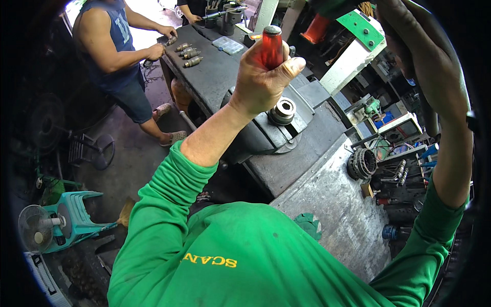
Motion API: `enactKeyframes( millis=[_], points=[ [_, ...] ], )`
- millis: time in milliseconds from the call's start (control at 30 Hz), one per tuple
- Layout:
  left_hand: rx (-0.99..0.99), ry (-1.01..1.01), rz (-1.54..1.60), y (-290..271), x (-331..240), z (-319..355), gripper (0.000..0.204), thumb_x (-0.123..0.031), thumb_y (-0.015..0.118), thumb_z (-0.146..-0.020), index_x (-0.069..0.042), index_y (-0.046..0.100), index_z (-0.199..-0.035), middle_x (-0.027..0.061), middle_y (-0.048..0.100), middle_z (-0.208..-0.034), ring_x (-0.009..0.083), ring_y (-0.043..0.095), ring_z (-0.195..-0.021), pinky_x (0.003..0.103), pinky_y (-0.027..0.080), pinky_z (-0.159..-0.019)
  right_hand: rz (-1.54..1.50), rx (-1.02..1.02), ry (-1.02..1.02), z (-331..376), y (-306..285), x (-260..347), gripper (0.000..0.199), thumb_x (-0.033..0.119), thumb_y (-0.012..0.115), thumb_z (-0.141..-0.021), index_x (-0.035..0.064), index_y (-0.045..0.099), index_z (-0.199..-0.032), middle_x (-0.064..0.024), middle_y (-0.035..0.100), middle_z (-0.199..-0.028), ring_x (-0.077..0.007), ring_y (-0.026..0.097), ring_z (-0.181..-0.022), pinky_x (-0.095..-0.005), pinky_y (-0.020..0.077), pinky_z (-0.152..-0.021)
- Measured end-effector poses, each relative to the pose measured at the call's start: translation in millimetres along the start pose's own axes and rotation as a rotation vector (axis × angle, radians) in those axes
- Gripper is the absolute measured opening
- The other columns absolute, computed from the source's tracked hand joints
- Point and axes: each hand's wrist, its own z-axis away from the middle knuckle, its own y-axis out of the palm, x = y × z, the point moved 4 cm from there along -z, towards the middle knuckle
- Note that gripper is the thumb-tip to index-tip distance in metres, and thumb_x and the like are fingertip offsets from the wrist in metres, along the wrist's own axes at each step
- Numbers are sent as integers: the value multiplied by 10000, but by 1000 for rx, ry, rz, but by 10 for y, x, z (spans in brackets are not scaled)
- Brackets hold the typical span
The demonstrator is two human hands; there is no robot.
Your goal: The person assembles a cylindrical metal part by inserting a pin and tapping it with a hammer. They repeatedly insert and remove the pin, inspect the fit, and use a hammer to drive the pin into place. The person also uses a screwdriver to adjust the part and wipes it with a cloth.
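My left hand [261,84] is raised over the bench and closed round a screwdriver [272,48] with a clear red handle. Its grey-capped butt points up; the shank is hidden. Just beyond and below that fist, a round metal part [283,111] with a hole through its middle sits upright at the jaws of a dark bench vise [255,138]. My right hand [422,51] is lifted high at the upper right, close to the camera. Its fingers stretch toward the top edge, apparently holding nothing, with the tips cut off or in shadow.
At the far left a person [105,56] in a dark sleeveless top handles a metal part. Small cylindrical parts [192,55] and a clear plastic case [227,45] lie on the dark bench [204,84]. A toothed ring part [362,163] stands right, on a metal-topped table [327,204].
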Motion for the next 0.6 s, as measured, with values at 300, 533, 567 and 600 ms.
enactKeyframes(
  millis=[300, 533, 567, 600],
  points=[
    [-35, -58, -103, 72, -32, -26, 274, -71, 755, -964, -87, 516, -831, -67, 445, -718, 55, 433, -666, 260, 403, -613, 44, 51, 17, -27, 68, 195, 652, 649, 465, -1077, 77, 747, -1211, -122, 721, -933, -218, 677, -879, -375, 539, -753],
    [7, -42, 3, 80, 66, 22, 257, -57, 746, -960, -89, 522, -839, -67, 466, -718, 52, 441, -657, 254, 409, -622, 74, 45, 31, -80, 51, 91, 645, 643, 472, -1078, 74, 739, -1219, -105, 706, -912, -197, 657, -850, -358, 524, -733],
    [30, -13, -19, 87, 75, 12, 236, -46, 740, -968, -90, 536, -859, -62, 482, -711, 47, 456, -632, 246, 403, -588, 77, 36, 34, -80, 37, 59, 643, 642, 473, -1078, 73, 738, -1220, -102, 703, -909, -194, 654, -846, -356, 521, -730],
    [40, 10, -47, 87, 75, 18, 217, -35, 734, -976, -91, 549, -878, -57, 498, -703, 43, 470, -607, 238, 397, -553, 84, 34, 39, -102, 25, 13, 642, 641, 474, -1078, 73, 737, -1221, -100, 701, -906, -191, 651, -842, -353, 519, -727]
  ],
)
